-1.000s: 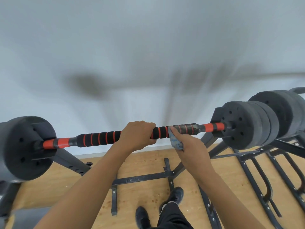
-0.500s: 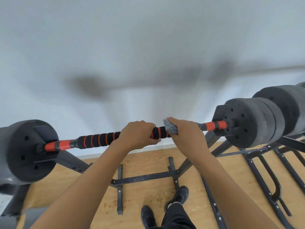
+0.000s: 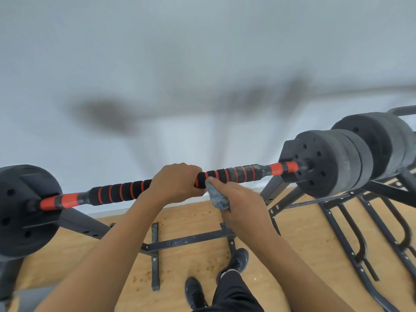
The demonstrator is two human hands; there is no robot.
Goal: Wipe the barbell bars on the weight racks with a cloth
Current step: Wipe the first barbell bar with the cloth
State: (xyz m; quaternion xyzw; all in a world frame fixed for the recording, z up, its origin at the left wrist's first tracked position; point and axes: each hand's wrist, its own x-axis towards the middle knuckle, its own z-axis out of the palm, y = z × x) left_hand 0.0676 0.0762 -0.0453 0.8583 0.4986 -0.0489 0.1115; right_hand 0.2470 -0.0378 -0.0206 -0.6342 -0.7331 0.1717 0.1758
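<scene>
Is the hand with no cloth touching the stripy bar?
Touching. The head view shows the left hand curled round the barbell bar, with its fingers wrapped over the top of the foam grip.

Black-orange barbell bar [image 3: 234, 174] level on rack; blue cloth [image 3: 216, 197] crumpled beneath

**gymrat_22:** what are the hands actually doing here?

**wipedown_dan:** left hand [image 3: 176, 184] is wrapped overhand round the bar [image 3: 234, 174], knuckles up, fingers curled over the top. The left forearm [image 3: 108, 251] runs in from about 7 o'clock, wrist pretty straight.

**gymrat_22:** and the other one?

**wipedown_dan:** right hand [image 3: 242, 204] sits just at 4 o'clock of the left, nearly touching it. It's got the cloth [image 3: 217, 198] bunched in its grip, index finger stretched up to the bar's lower edge. The right forearm [image 3: 290, 262] comes in from 5 o'clock. Both arms bare.
</scene>
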